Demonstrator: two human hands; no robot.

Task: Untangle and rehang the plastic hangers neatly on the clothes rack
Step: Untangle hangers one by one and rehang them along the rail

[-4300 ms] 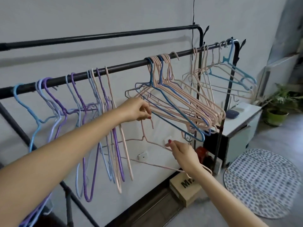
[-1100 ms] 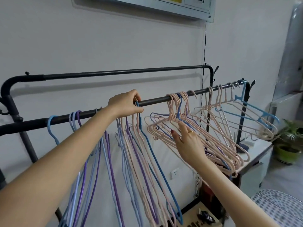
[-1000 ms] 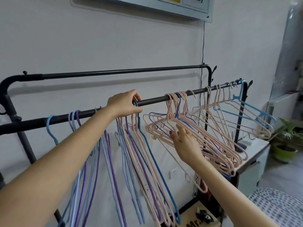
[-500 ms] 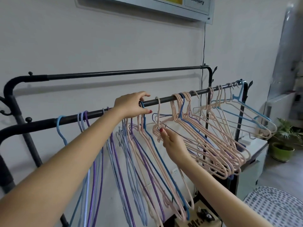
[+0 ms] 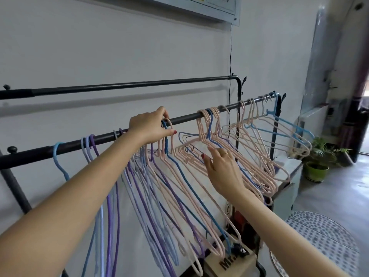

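Two rack rails (image 5: 123, 87) — two hands (image 5: 148, 127); one potted plant (image 5: 317, 164), one box (image 5: 229, 262); hangers (image 5: 229, 156) — too tangled to count.

The rack's front rail (image 5: 185, 117) looks like dark metal tube with a dull satin sheen; the back rail (image 5: 129, 86) has the same finish. The pink hangers (image 5: 235, 154), the purple hangers (image 5: 111, 188) and the light blue hanger (image 5: 289, 124) look like thin, smooth plastic, fairly matt. The wall (image 5: 99, 47) is flat matt paint. The box (image 5: 229, 262) looks like pale bare wood with dark lettering. The round mat (image 5: 321, 238) looks like dotted woven cloth. The plant pot (image 5: 316, 172) is glossy green.
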